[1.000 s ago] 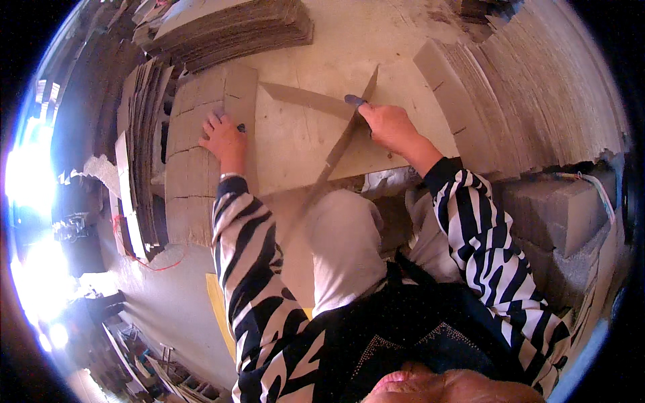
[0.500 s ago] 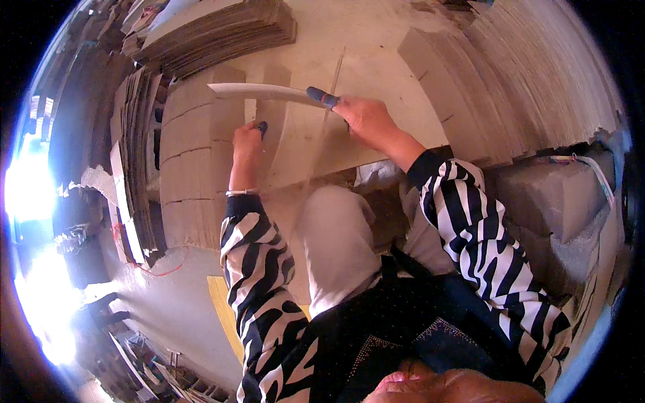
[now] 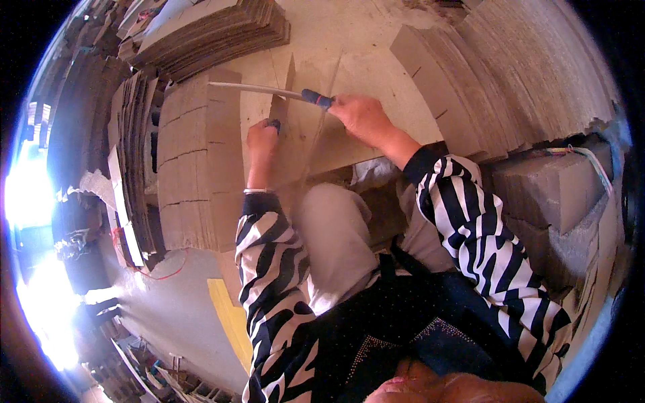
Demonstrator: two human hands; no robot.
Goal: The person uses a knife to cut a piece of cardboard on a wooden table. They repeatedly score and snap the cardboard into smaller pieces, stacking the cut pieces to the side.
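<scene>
Knife, long pale blade with blue handle (image 3: 269, 91): your right hand (image 3: 363, 115) is clenched around the handle, with the blade stretching out to your left above the flat tan cardboard sheet (image 3: 316, 138) in front of your knees. Your left hand (image 3: 262, 138) has its fingers curled, pressing on that sheet near its left edge. Stack of brown cardboard panels (image 3: 198, 161): just beside your left hand. Fanned cardboard stack (image 3: 484, 74): to your right.

Cardboard workshop, stacked cardboard sheets (image 3: 201, 33), concrete floor (image 3: 181, 302)
</scene>
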